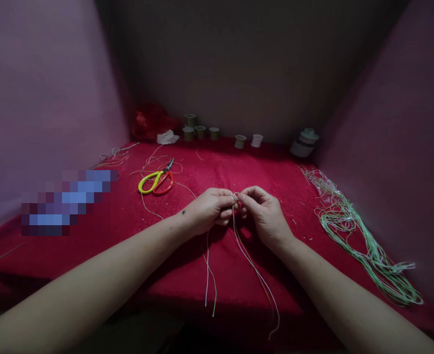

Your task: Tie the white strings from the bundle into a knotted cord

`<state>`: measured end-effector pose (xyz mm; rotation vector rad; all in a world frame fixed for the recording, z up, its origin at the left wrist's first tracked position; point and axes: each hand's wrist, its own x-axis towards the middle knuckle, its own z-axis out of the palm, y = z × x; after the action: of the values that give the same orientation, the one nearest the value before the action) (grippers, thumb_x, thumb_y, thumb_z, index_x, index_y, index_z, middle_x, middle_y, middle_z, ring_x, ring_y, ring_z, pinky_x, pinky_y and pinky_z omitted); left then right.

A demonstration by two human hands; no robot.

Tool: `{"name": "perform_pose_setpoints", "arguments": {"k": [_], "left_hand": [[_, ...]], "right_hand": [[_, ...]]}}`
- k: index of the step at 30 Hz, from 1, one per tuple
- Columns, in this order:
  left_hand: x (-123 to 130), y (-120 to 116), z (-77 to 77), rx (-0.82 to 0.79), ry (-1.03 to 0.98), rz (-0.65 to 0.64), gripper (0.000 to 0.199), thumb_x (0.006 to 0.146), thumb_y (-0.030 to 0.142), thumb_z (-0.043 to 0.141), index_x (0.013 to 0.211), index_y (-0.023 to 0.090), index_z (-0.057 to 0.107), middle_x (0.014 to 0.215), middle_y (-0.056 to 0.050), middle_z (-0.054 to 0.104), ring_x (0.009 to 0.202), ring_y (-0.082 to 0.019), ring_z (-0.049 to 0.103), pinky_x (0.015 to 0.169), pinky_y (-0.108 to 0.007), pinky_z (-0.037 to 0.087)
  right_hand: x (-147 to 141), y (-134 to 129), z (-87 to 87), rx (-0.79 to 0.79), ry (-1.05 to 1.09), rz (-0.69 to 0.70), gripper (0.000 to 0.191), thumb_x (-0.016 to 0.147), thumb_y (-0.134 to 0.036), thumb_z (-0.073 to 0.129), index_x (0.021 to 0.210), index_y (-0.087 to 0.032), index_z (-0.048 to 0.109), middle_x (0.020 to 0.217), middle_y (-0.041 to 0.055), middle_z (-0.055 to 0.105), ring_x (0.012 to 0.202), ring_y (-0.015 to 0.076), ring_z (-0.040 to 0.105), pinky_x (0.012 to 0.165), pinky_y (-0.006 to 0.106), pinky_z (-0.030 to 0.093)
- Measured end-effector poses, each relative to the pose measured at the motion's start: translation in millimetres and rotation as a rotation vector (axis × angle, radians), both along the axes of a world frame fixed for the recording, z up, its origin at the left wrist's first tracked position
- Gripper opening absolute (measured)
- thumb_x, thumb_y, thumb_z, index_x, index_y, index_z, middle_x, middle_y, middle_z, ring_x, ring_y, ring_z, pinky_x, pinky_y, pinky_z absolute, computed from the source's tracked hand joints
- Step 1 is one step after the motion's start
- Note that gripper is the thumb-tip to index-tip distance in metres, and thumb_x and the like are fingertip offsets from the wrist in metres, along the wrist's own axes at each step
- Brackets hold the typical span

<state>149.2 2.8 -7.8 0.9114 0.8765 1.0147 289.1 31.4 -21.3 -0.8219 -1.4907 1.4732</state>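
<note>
Thin light cords (249,259) are pinched between my two hands, which meet above the middle of the red cloth. My left hand (215,206) is closed on them, thumb against the forefinger. Close beside it, my right hand (264,211) pinches the cords too, at a small loop between the fingertips. Several loose ends hang down toward the table's front edge, some white, some greenish. The exact crossing of the cords at the fingertips is too small to make out. Scissors (157,181) with one yellow and one red handle lie beyond my left hand.
Green and white cords (364,241) lie bundled at the right. Thread spools (214,132), a bottle (304,142), crumpled white paper (168,137) and a red plastic bag (150,120) stand along the back. Walls rise on both sides of the red cloth (128,275). A blurred patch covers something blue at left.
</note>
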Motion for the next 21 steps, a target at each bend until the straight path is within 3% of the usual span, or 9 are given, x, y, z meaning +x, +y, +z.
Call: {"name": "perform_pose_setpoints", "arguments": {"k": [4, 9, 15, 21], "left_hand": [[-0.3, 0.0, -1.2, 0.014, -0.045, -0.022, 0.015, 0.078, 0.017, 0.052, 0.065, 0.010, 0.054, 0.046, 0.004, 0.040, 0.038, -0.003, 0.021, 0.040, -0.019, 0.013], [-1.3, 0.2, -3.0, 0.002, -0.068, -0.023, 0.014, 0.077, 0.018, 0.055, 0.064, 0.011, 0.053, 0.045, 0.005, 0.036, 0.038, -0.002, 0.021, 0.040, -0.019, 0.013], [-2.0, 0.5, -3.4, 0.009, -0.048, -0.020, 0.013, 0.076, 0.019, 0.057, 0.066, 0.010, 0.056, 0.047, 0.005, 0.038, 0.039, -0.002, 0.020, 0.041, -0.019, 0.012], [-1.2, -0.7, -3.9, 0.025, -0.022, -0.059, 0.015, 0.075, 0.022, 0.058, 0.068, 0.010, 0.056, 0.048, 0.005, 0.038, 0.040, -0.002, 0.020, 0.041, -0.020, 0.012]], "right_hand": [[-1.5, 1.2, -1.1, -0.193, 0.161, 0.035, 0.018, 0.071, -0.029, 0.064, 0.072, -0.016, 0.052, 0.058, -0.0025, 0.052, 0.048, 0.0066, 0.044, 0.048, 0.021, 0.034], [-2.4, 3.9, -1.8, -0.325, 0.268, 0.086, 0.015, 0.066, -0.022, 0.064, 0.071, -0.016, 0.051, 0.058, -0.0008, 0.055, 0.049, 0.0078, 0.047, 0.048, 0.021, 0.034], [-2.1, 4.8, -0.1, -0.361, 0.313, 0.144, 0.013, 0.066, -0.020, 0.063, 0.071, -0.014, 0.052, 0.057, -0.0005, 0.054, 0.050, 0.0076, 0.046, 0.048, 0.021, 0.033], [-1.8, 8.0, -2.5, -0.353, 0.294, 0.104, 0.014, 0.066, -0.021, 0.064, 0.072, -0.014, 0.054, 0.054, -0.0015, 0.052, 0.048, 0.0072, 0.045, 0.046, 0.020, 0.031]]}}
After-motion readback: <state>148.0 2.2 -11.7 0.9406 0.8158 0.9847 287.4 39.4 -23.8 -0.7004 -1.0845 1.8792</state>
